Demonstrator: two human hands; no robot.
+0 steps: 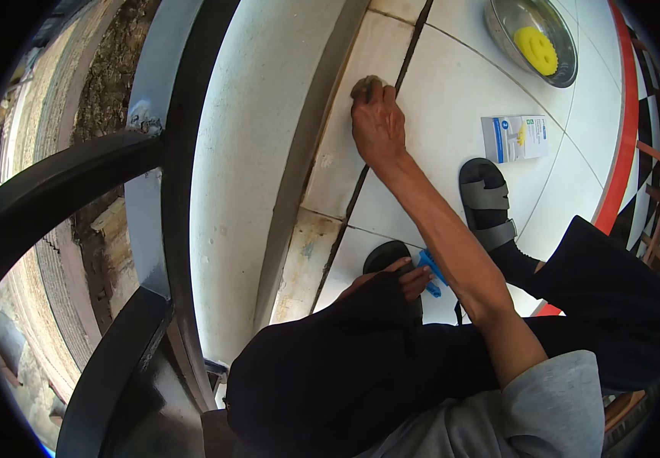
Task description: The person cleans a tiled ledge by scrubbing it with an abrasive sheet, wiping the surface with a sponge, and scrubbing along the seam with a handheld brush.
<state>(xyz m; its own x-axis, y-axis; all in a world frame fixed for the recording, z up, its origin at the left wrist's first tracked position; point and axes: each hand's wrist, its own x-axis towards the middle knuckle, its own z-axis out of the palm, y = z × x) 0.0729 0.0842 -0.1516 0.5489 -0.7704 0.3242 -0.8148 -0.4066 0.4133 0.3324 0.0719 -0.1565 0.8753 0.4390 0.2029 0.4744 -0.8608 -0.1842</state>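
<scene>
My right hand (379, 126) reaches across to the narrow strip of stained tile (330, 179) beside the wall. Its fingers are closed on a small grey-brown scrubbing pad (360, 88), pressed down on the tile; most of the pad is hidden under the fingers. My left hand (414, 281) is low, by my bent knee, which covers much of it. Its visible fingers are apart, with the fingertips close to a blue thing (434, 266) near my sandal (385, 256). Whether they touch the blue thing I cannot tell.
A metal bowl (498, 34) with a yellow smiley sponge (536, 49) stands at the upper right. Below it a printed box (519, 138) lies on white floor tiles, near my other sandal (486, 198). Black metal railing (177, 153) and a pale ledge (257, 137) border the left.
</scene>
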